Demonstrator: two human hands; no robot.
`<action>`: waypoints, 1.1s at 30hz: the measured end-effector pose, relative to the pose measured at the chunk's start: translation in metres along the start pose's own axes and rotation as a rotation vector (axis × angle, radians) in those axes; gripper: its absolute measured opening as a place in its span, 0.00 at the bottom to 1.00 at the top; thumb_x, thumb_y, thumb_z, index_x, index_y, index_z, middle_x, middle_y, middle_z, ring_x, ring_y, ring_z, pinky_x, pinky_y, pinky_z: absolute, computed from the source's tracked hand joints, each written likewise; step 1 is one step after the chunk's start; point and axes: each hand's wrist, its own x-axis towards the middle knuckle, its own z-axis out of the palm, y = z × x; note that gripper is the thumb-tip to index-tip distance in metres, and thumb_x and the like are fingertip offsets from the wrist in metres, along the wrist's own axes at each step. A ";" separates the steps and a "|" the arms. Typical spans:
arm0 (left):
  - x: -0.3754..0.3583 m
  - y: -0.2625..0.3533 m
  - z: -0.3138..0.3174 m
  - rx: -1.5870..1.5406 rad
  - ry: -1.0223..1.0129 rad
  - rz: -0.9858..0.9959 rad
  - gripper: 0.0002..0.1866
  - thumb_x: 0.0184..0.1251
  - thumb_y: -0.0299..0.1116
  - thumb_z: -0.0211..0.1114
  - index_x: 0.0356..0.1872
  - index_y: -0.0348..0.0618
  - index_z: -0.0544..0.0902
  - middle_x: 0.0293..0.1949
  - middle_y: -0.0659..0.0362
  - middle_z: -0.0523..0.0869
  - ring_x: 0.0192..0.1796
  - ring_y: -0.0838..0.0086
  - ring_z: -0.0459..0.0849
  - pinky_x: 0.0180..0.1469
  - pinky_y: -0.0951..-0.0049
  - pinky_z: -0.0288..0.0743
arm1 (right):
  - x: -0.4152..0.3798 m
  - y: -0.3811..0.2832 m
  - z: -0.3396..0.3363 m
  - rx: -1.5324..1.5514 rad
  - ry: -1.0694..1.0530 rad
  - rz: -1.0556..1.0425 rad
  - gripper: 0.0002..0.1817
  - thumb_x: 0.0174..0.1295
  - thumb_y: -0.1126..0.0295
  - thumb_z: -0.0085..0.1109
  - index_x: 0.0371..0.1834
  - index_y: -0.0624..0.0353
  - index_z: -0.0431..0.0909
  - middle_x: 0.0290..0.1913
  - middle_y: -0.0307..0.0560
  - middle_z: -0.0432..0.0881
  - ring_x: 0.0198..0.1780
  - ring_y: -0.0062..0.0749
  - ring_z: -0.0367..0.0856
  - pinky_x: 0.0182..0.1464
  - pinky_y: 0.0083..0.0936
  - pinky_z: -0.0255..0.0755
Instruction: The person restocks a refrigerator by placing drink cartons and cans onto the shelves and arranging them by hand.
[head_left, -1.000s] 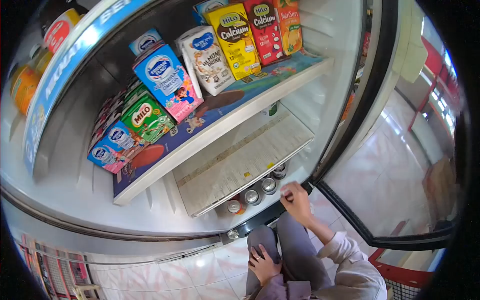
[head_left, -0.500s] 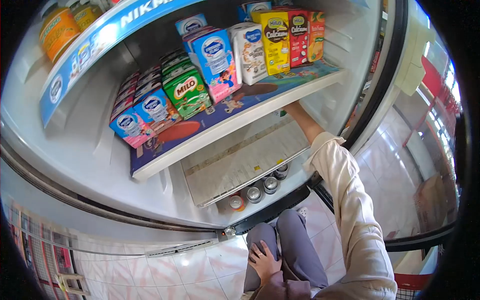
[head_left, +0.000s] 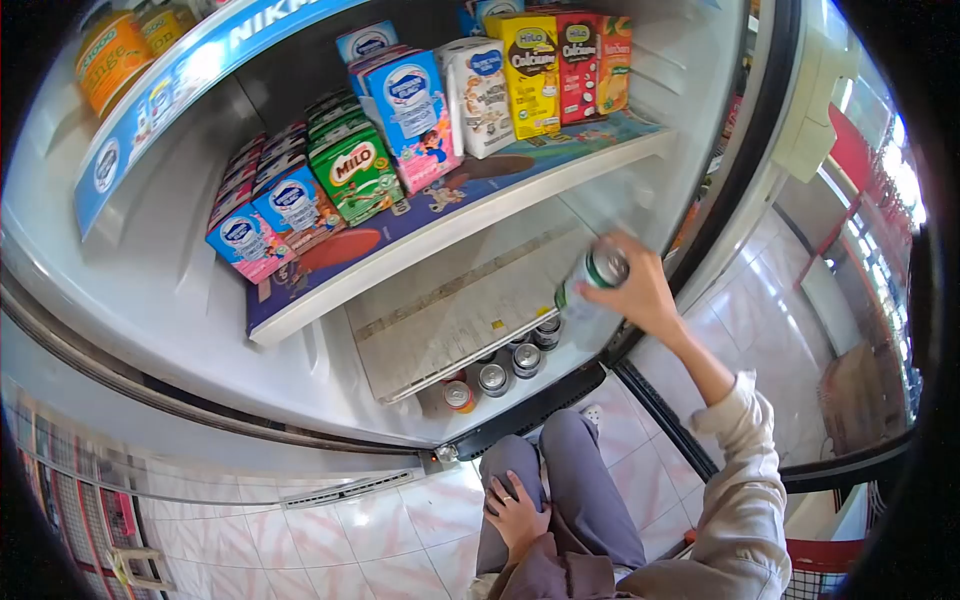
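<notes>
My right hand [head_left: 645, 288] is wrapped round a white and green drink can [head_left: 585, 280], tilted, just in front of the lower fridge shelf [head_left: 450, 310]. The can's lower part is a little blurred. On my knee rests my left hand [head_left: 517, 512], fingers spread and holding nothing, with a ring on one finger. Below the lower shelf, several cans stand upright on the fridge floor, among them an orange can [head_left: 458, 397] and a silver-topped can [head_left: 493, 378].
The upper shelf [head_left: 470, 220] carries milk cartons [head_left: 412, 120], green Milo packs [head_left: 355, 175] and a yellow carton [head_left: 532, 75]. Orange bottles [head_left: 112, 65] stand higher at left. The fridge door [head_left: 745, 170] is swung out to the right. Tiled floor [head_left: 370, 530] lies below.
My right hand has come out from beneath the upper shelf, now with the white and green can in it. My left hand stays on my knee. The view has shifted slightly.
</notes>
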 end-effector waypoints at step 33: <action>0.011 0.018 -0.005 0.116 0.070 -0.044 0.57 0.34 0.51 0.77 0.72 0.45 0.62 0.70 0.46 0.65 0.63 0.47 0.69 0.64 0.46 0.64 | -0.016 0.291 0.286 -0.068 -0.100 -0.099 0.27 0.55 0.77 0.59 0.61 0.54 0.73 0.62 0.60 0.73 0.62 0.58 0.72 0.60 0.49 0.73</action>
